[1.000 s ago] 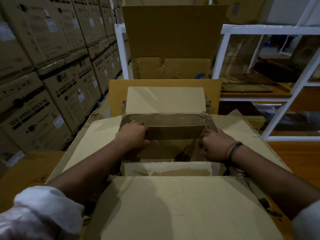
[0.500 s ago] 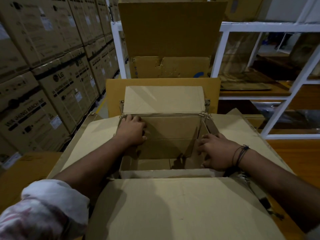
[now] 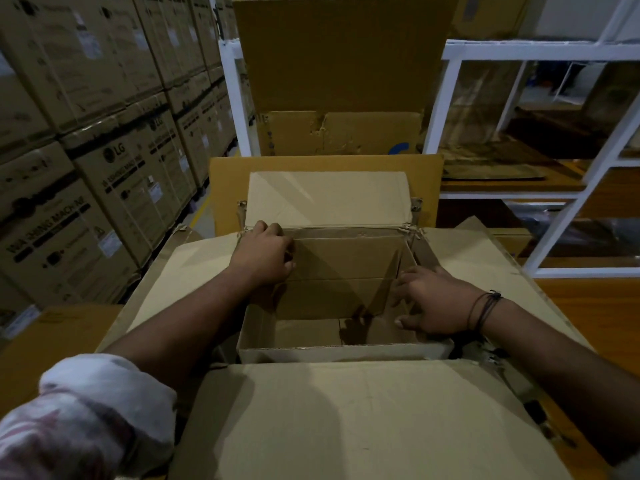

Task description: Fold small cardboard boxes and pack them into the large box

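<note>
The large box (image 3: pixel 346 427) stands in front of me with all its flaps spread outward. A small open cardboard box (image 3: pixel 346 351) sits down inside its opening, and I can see the small box's bottom flaps. My left hand (image 3: pixel 266 254) curls over the far left corner of the small box's wall. My right hand (image 3: pixel 433 303), with black cords at the wrist, grips the small box's right wall with fingers reaching inside.
Stacked printed cartons (image 3: pixel 104 168) form a wall on the left. A white metal rack (image 3: pixel 446 109) holding flat cardboard stands at the right. An upright cardboard sheet (image 3: pixel 339 53) and a worn box (image 3: pixel 339 133) are behind. A wooden surface (image 3: pixel 588 306) lies at the right.
The small box has sunk deeper into the large box, and its bottom now shows. My left hand slid toward the far corner. My right hand shifted nearer along the right wall.
</note>
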{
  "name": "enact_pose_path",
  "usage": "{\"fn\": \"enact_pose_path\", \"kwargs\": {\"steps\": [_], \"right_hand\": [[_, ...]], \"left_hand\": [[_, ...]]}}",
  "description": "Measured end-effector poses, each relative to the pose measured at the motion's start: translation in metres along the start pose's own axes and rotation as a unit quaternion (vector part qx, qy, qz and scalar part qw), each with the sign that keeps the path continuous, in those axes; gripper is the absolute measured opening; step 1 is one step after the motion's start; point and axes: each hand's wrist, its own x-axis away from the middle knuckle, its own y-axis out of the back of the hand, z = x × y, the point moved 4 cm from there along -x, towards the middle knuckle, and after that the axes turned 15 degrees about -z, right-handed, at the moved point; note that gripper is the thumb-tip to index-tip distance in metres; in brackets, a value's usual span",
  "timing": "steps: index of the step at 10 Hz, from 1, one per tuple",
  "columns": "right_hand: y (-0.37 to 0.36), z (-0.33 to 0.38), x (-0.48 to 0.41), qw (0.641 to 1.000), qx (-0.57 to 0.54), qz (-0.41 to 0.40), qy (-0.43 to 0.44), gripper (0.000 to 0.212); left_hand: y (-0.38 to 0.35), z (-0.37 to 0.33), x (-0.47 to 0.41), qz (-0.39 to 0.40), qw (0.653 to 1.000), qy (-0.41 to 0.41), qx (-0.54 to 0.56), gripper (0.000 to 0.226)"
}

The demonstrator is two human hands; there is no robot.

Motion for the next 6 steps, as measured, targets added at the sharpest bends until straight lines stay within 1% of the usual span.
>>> {"fn": "enact_pose_path", "kwargs": {"steps": [1, 3, 5, 6], "right_hand": [[0.004, 0.001, -0.005, 1.0, -0.017, -0.021, -0.007, 0.039], [0.015, 0.003, -0.014, 0.999, -0.031, -0.039, -0.006, 0.036], [0.024, 0.003, -0.021, 0.997, -0.022, -0.075, -0.013, 0.034], [0.027, 0.003, -0.027, 0.996, -0.014, -0.083, -0.02, 0.033]], "left_hand": [[0.007, 0.001, -0.001, -0.023, 0.999, 0.005, 0.025, 0.037], [0.011, 0.004, -0.002, -0.037, 0.997, 0.013, 0.059, 0.03], [0.018, 0.005, -0.004, -0.086, 0.993, 0.008, 0.084, 0.027], [0.021, 0.004, -0.006, -0.096, 0.992, 0.001, 0.082, 0.026]]}}
